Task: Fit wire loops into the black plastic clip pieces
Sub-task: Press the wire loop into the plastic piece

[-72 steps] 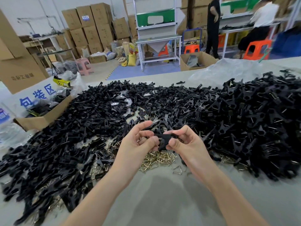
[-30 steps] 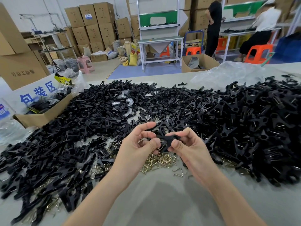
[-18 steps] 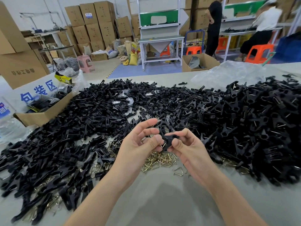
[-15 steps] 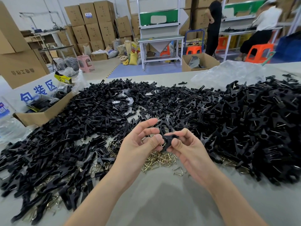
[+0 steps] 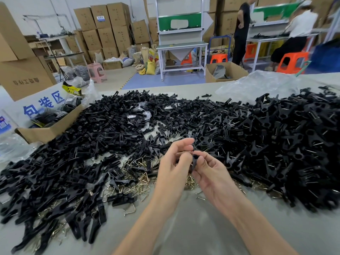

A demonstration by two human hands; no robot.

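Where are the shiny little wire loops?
In the head view the wire loops lie heaped on the table near the middle, just left of the left hand, edged by black clip pieces.

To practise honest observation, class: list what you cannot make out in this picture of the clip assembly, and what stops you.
- Head view: whether a wire loop sits in the black clip piece; fingers of the left hand and right hand cover most of it.
- Head view: the clip pile runs off the right edge; its extent is unknown.
- Head view: the person at the back bench is blurred; their work is unreadable.
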